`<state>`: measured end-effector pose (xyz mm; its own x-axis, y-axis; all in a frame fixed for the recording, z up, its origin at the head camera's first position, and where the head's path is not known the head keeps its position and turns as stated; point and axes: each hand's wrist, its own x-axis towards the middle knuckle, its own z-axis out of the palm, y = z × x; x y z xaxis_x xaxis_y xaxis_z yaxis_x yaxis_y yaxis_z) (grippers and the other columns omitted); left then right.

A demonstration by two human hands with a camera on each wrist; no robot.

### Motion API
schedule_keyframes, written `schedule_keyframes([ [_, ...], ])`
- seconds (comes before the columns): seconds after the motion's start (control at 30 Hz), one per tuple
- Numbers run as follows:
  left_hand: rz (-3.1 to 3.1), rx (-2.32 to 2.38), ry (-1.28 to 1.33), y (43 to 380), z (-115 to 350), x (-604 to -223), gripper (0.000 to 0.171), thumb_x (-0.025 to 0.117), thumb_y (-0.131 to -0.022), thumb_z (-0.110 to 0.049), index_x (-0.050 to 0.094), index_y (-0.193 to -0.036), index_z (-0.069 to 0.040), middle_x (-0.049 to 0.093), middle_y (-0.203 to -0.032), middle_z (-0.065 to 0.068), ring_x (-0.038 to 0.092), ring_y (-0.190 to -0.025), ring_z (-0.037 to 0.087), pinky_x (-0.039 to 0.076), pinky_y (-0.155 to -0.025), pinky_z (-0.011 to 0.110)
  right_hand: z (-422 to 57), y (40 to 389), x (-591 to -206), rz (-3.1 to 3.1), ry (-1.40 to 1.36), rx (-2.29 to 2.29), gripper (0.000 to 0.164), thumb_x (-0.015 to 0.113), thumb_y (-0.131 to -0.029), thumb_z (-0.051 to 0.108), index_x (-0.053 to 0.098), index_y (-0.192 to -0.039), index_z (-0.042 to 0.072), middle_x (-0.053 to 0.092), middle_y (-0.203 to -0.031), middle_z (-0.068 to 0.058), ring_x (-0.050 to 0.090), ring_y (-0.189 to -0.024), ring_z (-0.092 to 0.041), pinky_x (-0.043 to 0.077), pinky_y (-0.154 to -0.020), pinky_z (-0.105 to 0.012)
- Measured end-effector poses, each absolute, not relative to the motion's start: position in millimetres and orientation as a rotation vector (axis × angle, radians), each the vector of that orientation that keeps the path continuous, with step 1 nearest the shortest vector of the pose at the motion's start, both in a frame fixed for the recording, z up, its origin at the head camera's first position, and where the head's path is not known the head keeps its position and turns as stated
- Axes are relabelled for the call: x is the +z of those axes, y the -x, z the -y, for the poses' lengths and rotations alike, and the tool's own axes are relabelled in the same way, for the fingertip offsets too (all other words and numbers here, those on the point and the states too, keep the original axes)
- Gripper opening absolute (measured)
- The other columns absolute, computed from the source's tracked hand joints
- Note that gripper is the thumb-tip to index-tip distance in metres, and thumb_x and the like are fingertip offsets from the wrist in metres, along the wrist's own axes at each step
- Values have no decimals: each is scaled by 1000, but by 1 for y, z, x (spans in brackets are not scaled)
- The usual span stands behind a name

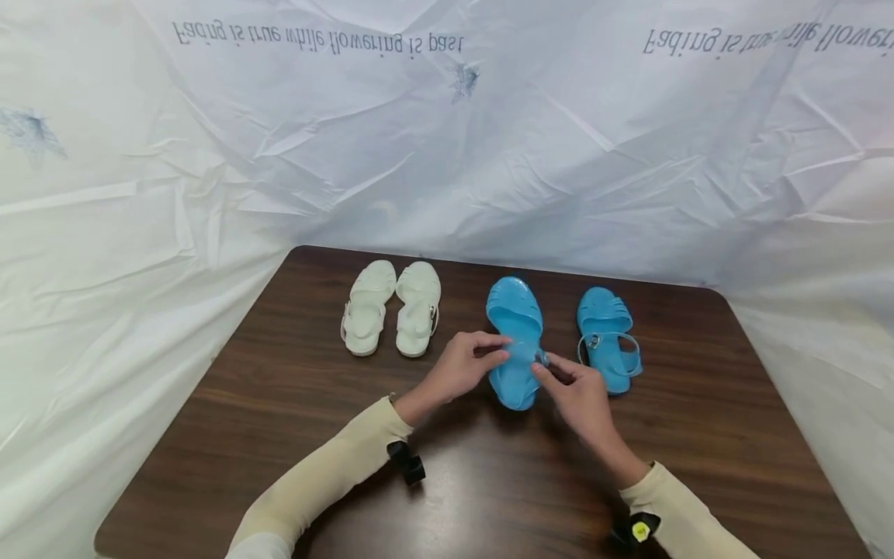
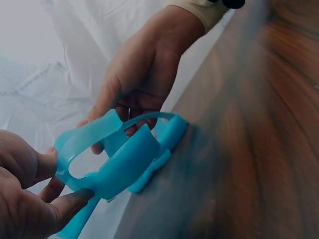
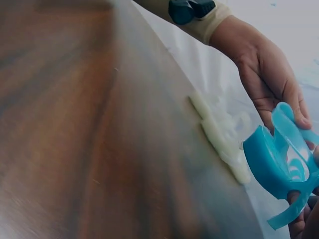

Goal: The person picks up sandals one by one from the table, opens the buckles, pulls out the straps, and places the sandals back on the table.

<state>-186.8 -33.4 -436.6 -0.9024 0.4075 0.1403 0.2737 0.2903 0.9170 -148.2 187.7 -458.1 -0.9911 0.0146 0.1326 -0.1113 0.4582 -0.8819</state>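
Note:
A blue jelly sandal [image 1: 513,307] is held between both hands, toe pointing away, over the middle of the table. My left hand [image 1: 464,361] pinches its ankle strap [image 2: 92,133] from the left side, thumb and fingers at the strap's bend. On the other side my right hand [image 1: 580,392] pinches the strap's end by the small buckle [image 1: 540,358]. In the left wrist view the sandal's heel [image 2: 127,167] is turned toward the camera, and the right fingertips are partly hidden behind the straps.
Just right of the right hand lies the other blue sandal [image 1: 608,310], its strap standing up. A pair of white sandals, one left [image 1: 372,291] and one right [image 1: 421,283], lies side by side at the back left. Behind the dark wooden table [image 1: 279,388] hangs a white printed sheet [image 1: 419,155].

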Motion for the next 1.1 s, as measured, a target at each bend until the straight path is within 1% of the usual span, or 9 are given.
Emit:
schedule_keyframes([
  [0.1,-2415,1668,-614,182,41,-443,30,64,-103,-18,70,-130,-8,69,-131,7,64,-121,17,55,-96,32,-183,145,-464,2612,-93,1591,48,70,-98,38,69,-130,3,72,-123,-13,68,-115,-23,58,-85,-26],
  [0.17,-2413,1643,-598,178,44,-447,29,65,-102,-18,71,-129,-8,69,-131,7,64,-121,17,55,-95,31,-180,144,-467,2627,-87,1600,47,70,-97,39,70,-129,4,72,-122,-13,68,-115,-23,57,-85,-25],
  [0.27,-2399,1634,-590,173,49,-453,28,65,-102,-18,71,-129,-8,69,-130,7,63,-122,18,55,-95,31,-177,140,-471,2655,-63,1604,46,72,-96,40,72,-127,5,73,-120,-12,69,-110,-21,56,-77,-22],
  [0.33,-2395,1641,-587,169,53,-456,28,65,-102,-18,71,-128,-8,69,-130,8,63,-123,20,55,-95,32,-175,138,-473,2674,-51,1611,46,73,-95,40,73,-126,6,74,-119,-11,70,-106,-20,56,-74,-23],
  [0.4,-2386,1657,-589,166,56,-458,28,64,-102,-17,71,-127,-6,70,-129,9,63,-123,22,55,-96,34,-172,135,-474,2700,-48,1610,46,74,-94,40,73,-125,6,74,-118,-11,70,-106,-20,58,-74,-26],
  [0.53,-2386,1654,-587,160,61,-461,28,64,-102,-17,71,-127,-5,70,-128,10,63,-123,24,54,-97,38,-169,130,-477,2739,-50,1610,46,75,-94,38,73,-125,4,73,-120,-11,69,-112,-21,59,-86,-34],
  [0.67,-2396,1618,-570,155,66,-465,28,65,-102,-18,72,-127,-6,71,-127,8,63,-122,22,54,-97,35,-167,126,-478,2763,-61,1612,49,75,-94,39,72,-126,3,73,-120,-12,69,-114,-23,57,-91,-40],
  [0.83,-2393,1614,-546,152,69,-470,28,64,-103,-18,72,-127,-7,70,-128,9,63,-122,23,54,-97,35,-164,123,-481,2787,-92,1616,50,73,-95,41,71,-126,2,73,-121,-12,68,-116,-24,57,-93,-42],
  [1.1,-2402,1607,-503,148,73,-476,27,63,-104,-19,72,-125,-6,70,-127,11,64,-119,25,53,-97,42,-160,122,-487,2795,-72,1681,43,75,-94,38,74,-123,5,74,-118,-8,68,-114,-22,57,-92,-40],
])
